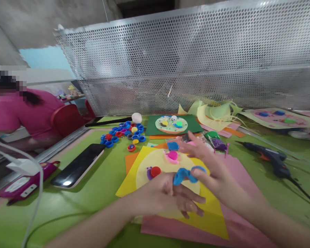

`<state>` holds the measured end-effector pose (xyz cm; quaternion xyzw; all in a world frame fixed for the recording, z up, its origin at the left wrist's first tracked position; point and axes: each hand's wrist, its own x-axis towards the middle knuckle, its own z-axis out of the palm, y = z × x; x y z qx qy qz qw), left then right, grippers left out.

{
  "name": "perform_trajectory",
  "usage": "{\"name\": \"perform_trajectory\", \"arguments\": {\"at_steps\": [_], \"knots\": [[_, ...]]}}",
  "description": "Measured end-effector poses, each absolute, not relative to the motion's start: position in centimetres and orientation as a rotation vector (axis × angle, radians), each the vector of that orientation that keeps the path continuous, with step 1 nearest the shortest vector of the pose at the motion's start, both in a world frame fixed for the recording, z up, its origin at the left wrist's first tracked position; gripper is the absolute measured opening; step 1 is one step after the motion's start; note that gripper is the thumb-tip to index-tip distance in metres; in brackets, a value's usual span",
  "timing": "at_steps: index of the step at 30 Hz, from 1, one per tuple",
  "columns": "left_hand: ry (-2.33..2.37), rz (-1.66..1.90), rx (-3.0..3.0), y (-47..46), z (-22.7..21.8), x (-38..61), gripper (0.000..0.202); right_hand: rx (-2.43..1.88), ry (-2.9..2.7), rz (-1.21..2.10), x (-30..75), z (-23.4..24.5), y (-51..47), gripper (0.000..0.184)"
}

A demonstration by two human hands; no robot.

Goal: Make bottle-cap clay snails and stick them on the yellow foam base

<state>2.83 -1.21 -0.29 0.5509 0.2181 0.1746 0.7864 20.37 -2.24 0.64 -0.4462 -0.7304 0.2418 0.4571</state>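
My left hand [167, 198] and my right hand [212, 168] meet over a pale yellow circle [160, 165] glued on a yellow sheet [212, 217]. Both pinch a strip of blue clay [184, 174] between fingertips, holding it just above the circle. The other fingers of my right hand are spread; those of my left point right and are loosely curled. On the circle sit a red cap with a purple piece [153, 171] and a pink clay shape [172, 156]. A blue clay piece [173, 146] lies at the circle's far edge.
A pile of blue and red bottle caps [124, 132], a black phone [77, 165], a glue gun [268, 156], a finished disc on green paper [171, 124] and paper scraps lie on the green table. A perforated metal screen [196, 62] stands behind. A person in pink [23, 113] sits left.
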Motion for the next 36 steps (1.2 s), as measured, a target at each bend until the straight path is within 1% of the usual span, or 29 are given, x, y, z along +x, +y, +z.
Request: {"name": "perform_trajectory", "arguments": {"at_steps": [1,2,3,4,6,9,12,15,18,20,21,22,23,24,26,28,30,32,33,34,36], "knots": [[0.489,0.364,1.203,-1.3,-0.2,2.9,0.046,-1.065,-1.873,0.675,20.2,0.5,-2.5,0.053],[0.511,0.347,1.239,-1.5,-0.1,2.9,0.04,-1.04,-1.941,0.761,19.9,0.4,-2.8,0.054],[0.527,0.338,1.291,-1.7,0.0,2.9,0.036,-1.019,-1.993,0.843,19.7,0.2,-3.1,0.049],[0.526,0.337,1.35,-1.9,0.2,3.0,0.036,-0.998,-2.017,0.916,19.4,0.1,-3.2,0.042],[0.513,0.338,1.469,-2.3,0.4,3.1,0.043,-0.937,-2.014,1.027,19.1,-0.1,-3.3,0.028],[0.546,0.332,1.568,-2.4,0.4,3.1,0.052,-0.955,-1.906,1.103,19.2,-0.2,-2.7,0.023],[0.586,0.375,1.462,-1.8,0.1,3.0,0.05,-1.136,-1.706,0.992,19.9,-0.1,-1.6,0.027],[0.568,0.48,1.282,-0.8,-0.3,2.9,0.05,-1.213,-1.564,0.771,20.7,-0.1,-0.7,0.034],[0.504,0.499,1.187,-0.5,-0.6,2.7,0.056,-1.151,-1.643,0.619,20.7,-0.2,-0.9,0.041],[0.524,0.488,1.202,-0.6,-0.5,2.7,0.06,-1.105,-1.786,0.635,20.1,-0.4,-1.6,0.046],[0.555,0.478,1.246,-0.8,-0.3,2.7,0.054,-1.078,-1.854,0.672,19.7,-0.5,-2.0,0.047],[0.588,0.462,1.318,-1.0,-0.1,2.7,0.043,-1.047,-1.903,0.717,19.3,-0.6,-2.4,0.044],[0.606,0.438,1.404,-1.2,0.2,2.7,0.031,-1.014,-1.937,0.759,19.0,-0.7,-2.7,0.039],[0.607,0.41,1.486,-1.4,0.4,2.8,0.026,-0.978,-1.962,0.778,18.8,-0.8,-2.8,0.032],[0.604,0.373,1.603,-1.6,0.7,2.9,0.035,-0.936,-1.981,0.723,18.7,-0.9,-2.8,0.027],[0.649,0.388,1.606,-1.6,0.6,3.1,0.042,-0.973,-1.953,0.598,19.1,-0.8,-2.4,0.026],[0.666,0.451,1.489,-1.4,0.2,3.2,0.045,-1.038,-1.899,0.515,19.7,-0.5,-1.9,0.027],[0.546,0.534,1.303,-1.1,-0.4,3.1,0.05,-1.068,-1.875,0.488,20.2,-0.2,-1.6,0.026],[0.459,0.57,1.205,-1.0,-0.6,3.1,0.056,-1.057,-1.889,0.48,20.3,-0.1,-1.6,0.028],[0.377,0.598,1.112,-0.9,-0.7,3.0,0.063,-1.038,-1.917,0.473,20.4,-0.1,-1.7,0.033],[0.293,0.608,0.949,-0.9,-0.6,3.0,0.076,-0.963,-2.015,0.441,20.1,-0.3,-1.9,0.049]]}}
